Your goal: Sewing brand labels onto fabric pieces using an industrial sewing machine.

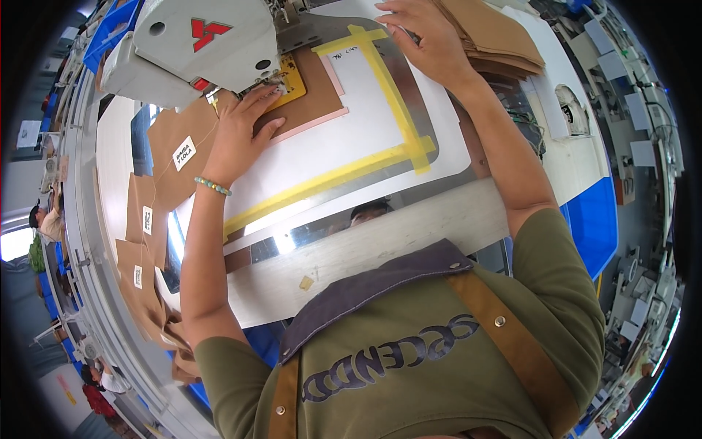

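Note:
My left hand rests on a brown fabric or leather piece, its fingers extended beside a small yellow plate under the head of a white sewing machine. Its fingertips are close to the machine's needle area, whose details are too small to make out. Pink strips edge the brown piece, which lies on a white sheet bordered with yellow tape. At the upper right, my right hand is open, fingers stretched over the shiny plate's far edge, nothing visible in them.
A stack of brown pieces lies right of my right hand. Further brown pieces with white labels hang along the left table side, joined by thread. Blue bins stand at the right and upper left. Other people work far left.

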